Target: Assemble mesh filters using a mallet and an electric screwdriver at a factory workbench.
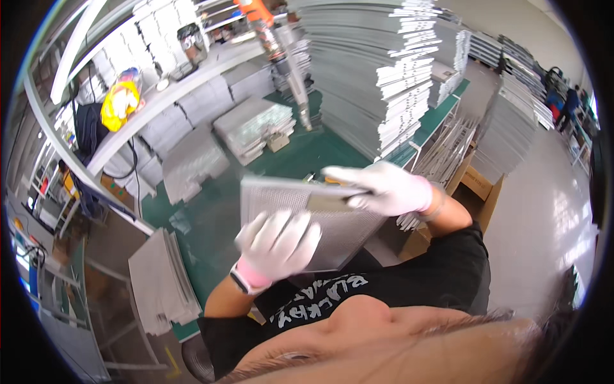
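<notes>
A grey framed mesh panel (345, 233) stands tilted in front of my chest, above the green tabletop (214, 224). My left hand (279, 243), in a white glove with a pink cuff, grips it with bent fingers across the mesh face. My right hand (390, 190), gloved the same way, holds the panel's upper edge at the right. Its index finger lies along the rim and its thumb is below. A plain grey-beige patch (326, 203) shows on the panel near that hand. Something small and dark by the right thumb is too blurred to name.
An orange power screwdriver (259, 16) hangs over the table. Tall stacked grey panels (358, 70) rise at the far right. Flat metal pieces (252, 128) lie at the back, and more panels (163, 281) at the left. A cardboard box (476, 185) with thin strips stands right.
</notes>
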Demonstrator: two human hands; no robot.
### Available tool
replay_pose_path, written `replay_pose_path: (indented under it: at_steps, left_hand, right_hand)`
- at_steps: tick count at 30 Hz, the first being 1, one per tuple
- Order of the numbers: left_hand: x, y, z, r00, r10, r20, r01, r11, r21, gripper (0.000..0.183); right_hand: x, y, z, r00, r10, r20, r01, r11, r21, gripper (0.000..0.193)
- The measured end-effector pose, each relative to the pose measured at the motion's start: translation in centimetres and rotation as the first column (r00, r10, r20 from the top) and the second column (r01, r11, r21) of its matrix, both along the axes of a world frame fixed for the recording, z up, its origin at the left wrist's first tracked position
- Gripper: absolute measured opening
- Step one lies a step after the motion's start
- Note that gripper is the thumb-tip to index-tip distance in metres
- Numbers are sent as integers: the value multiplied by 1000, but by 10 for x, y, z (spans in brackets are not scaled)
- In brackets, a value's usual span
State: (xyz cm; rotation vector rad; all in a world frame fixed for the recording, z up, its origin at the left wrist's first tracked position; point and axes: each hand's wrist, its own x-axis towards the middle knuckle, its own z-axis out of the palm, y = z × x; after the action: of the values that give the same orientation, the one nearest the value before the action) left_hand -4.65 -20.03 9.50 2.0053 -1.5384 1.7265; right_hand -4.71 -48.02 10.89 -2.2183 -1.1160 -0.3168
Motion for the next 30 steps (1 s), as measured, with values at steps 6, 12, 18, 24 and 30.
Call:
replay_pose_path:
  at_steps: [6, 12, 18, 24, 30]
  left_hand:
    - [-20, 51, -30, 997, -29, 70, 43, 979, -201, 15]
    - [-11, 56, -52, 972, -5, -236, -77, 938, -338, 42]
    - [-13, 59, -72, 913, 62, -403, -201, 928, -314, 52]
    - [-42, 78, -114, 735, 188, -651, -491, 810, -321, 53]
    - [-65, 129, -183, 639, 292, -711, -604, 764, -228, 55]
  right_hand:
    - [-47, -88, 29, 897, -438, -60, 265, 425, 865, 63]
    - [-64, -178, 165, 826, -560, 61, 103, 258, 961, 41]
    - [-15, -198, 319, 890, -450, 72, -29, 100, 995, 16]
    - [144, -211, 371, 90, -933, 350, 461, 350, 816, 16]
    - [154, -190, 382, -75, -950, 304, 810, 120, 574, 45]
